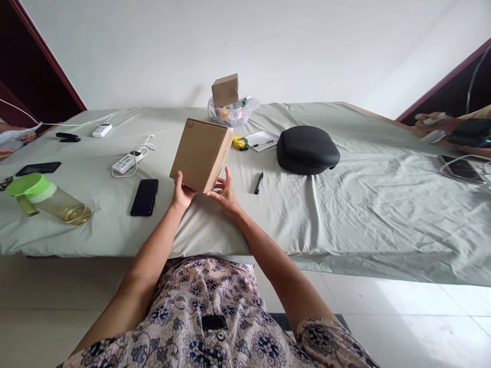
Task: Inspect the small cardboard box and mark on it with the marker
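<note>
Pale green cloth [368,230] covers a long table before a white wall [307,51]; clock hours are read from the held box, twelve toward the wall. Far left, around nine, shows another person's hand [28,137]. A green-lidded bottle [57,200] lies between eight and nine, a white power strip [128,161] with its cable at nine, a black phone [144,197] at eight. At the dial's centre is the tilted cardboard box [201,156]. The left hand [181,194] grips its lower left corner, thumb on the broad face. The right hand [224,194] has its thumb at the bottom corner, fingers spread beside the side face; I cannot tell how firmly they press. A clear basket [245,116] bearing a smaller carton [226,91] sits at one, a yellow tape measure [239,142] between two and three, a marker [259,183] at four, a black case [307,150] at three.
</note>
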Available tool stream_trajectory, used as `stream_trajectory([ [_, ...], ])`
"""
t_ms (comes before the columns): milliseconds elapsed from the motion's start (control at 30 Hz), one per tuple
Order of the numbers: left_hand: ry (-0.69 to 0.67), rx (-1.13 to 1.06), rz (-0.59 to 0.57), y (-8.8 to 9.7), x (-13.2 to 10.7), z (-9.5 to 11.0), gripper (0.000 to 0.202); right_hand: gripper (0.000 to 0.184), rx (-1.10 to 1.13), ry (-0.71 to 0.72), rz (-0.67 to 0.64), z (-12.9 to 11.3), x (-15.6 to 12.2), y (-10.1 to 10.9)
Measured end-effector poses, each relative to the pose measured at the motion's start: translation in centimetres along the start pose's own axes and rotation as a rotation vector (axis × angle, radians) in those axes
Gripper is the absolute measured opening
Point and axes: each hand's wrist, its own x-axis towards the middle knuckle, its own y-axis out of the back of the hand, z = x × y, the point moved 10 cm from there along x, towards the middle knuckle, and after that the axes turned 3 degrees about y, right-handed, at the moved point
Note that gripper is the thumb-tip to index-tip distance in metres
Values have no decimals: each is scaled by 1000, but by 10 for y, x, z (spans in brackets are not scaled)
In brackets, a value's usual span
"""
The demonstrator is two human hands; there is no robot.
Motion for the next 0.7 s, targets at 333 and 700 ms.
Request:
stream_trajectory([
  [333,228,-416,-1,-10,-5,1,83,135,27,90,-30,-8,4,2],
  [700,148,-262,49,3,-6,23,72,69,-68,98,287,-18,12,66],
])
